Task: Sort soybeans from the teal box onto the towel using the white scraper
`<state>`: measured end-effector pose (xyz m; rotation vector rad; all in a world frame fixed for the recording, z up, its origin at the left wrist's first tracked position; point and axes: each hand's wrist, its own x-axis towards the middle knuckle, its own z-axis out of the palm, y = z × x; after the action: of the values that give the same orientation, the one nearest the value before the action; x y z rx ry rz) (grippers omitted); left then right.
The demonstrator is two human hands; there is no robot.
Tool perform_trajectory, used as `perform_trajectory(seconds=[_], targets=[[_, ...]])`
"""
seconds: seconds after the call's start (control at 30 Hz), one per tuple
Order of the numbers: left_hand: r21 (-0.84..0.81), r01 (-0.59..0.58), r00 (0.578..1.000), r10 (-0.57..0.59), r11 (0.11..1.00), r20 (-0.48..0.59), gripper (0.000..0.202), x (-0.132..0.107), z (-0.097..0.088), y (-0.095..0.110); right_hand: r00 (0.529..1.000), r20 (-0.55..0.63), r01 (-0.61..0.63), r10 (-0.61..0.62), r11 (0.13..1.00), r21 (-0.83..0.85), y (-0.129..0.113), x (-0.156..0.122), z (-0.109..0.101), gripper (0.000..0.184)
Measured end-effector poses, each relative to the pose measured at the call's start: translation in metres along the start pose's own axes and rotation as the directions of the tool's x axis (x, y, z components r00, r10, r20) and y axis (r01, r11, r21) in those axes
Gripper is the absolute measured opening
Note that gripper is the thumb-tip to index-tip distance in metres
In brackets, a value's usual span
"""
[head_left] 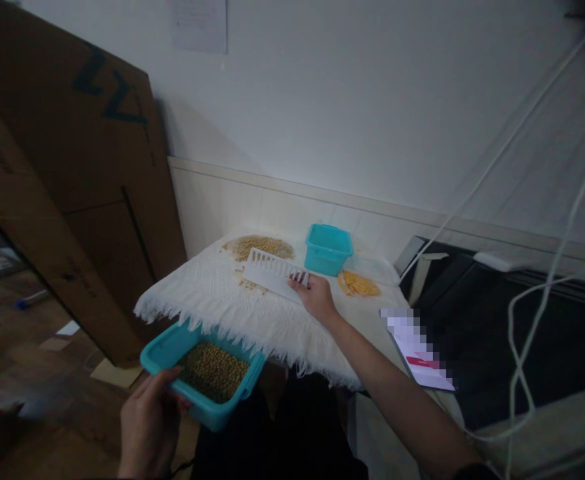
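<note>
My left hand grips the near rim of a teal plastic bin filled with small tan beans, held just below the fringed front edge of a white cloth on the table. My right hand reaches out over the cloth and holds the end of a white slotted plastic scraper, which lies flat on the cloth. Past the scraper a loose pile of the same beans rests on the cloth, with a few stray ones beside the scraper's left end.
A second, smaller teal bin stands at the back of the table beside some orange-yellow pieces. Large cardboard sheets lean at the left. A paper card lies at the table's right edge, with a dark surface and hanging white cords further right.
</note>
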<state>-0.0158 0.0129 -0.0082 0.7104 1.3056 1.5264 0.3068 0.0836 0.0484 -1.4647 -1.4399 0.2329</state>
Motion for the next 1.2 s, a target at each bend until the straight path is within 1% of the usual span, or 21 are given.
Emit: perform_trajectory(seconds=[0.1,0.17,0.2,0.33,0.43,0.53,0.63,0.83,1.0,1.2], targets=[[-0.069,0.138,0.989,-0.141,0.988,-0.034,0.020,-0.005,0.006,0.006,0.999,-0.035,0.017,-0.018,0.999,-0.037,-0.001,-0.001,0.001,0.026],[-0.100,0.188,0.980,-0.194,0.977,-0.050,0.020,-0.009,0.009,0.010,0.999,-0.025,0.019,-0.021,0.997,-0.071,-0.002,-0.001,0.003,0.027],[-0.106,0.193,0.978,-0.199,0.976,-0.054,0.020,-0.010,0.010,0.012,1.000,-0.014,0.019,-0.020,0.997,-0.078,-0.002,-0.002,0.003,0.029],[-0.121,0.171,0.983,-0.178,0.978,-0.050,0.020,-0.012,0.010,0.012,1.000,0.000,0.028,-0.028,0.998,-0.057,0.000,-0.004,0.006,0.031],[-0.116,0.162,0.986,-0.166,0.980,-0.021,0.022,-0.010,0.008,0.008,0.999,-0.007,0.033,-0.034,0.998,-0.057,0.002,-0.005,0.006,0.033],[-0.123,0.167,0.985,-0.171,0.978,-0.020,0.024,-0.009,0.008,0.006,0.999,0.022,0.031,-0.031,0.999,-0.029,0.002,-0.005,0.006,0.033],[-0.123,0.174,0.983,-0.179,0.977,-0.029,0.024,-0.010,0.009,0.007,0.999,0.029,0.029,-0.029,0.999,0.014,0.001,-0.006,0.006,0.034],[-0.123,0.174,0.985,-0.174,0.977,0.006,0.026,-0.013,0.010,0.009,0.998,0.068,0.013,-0.018,0.998,0.067,-0.002,-0.008,0.004,0.036],[-0.112,0.166,0.986,-0.167,0.980,0.000,0.024,-0.014,0.010,0.010,0.999,0.051,0.002,-0.005,0.999,0.049,-0.003,-0.010,0.004,0.040],[-0.114,0.160,0.987,-0.161,0.981,0.002,0.024,-0.014,0.012,0.010,0.995,0.097,-0.003,-0.006,0.995,0.097,-0.008,-0.011,0.002,0.042]])
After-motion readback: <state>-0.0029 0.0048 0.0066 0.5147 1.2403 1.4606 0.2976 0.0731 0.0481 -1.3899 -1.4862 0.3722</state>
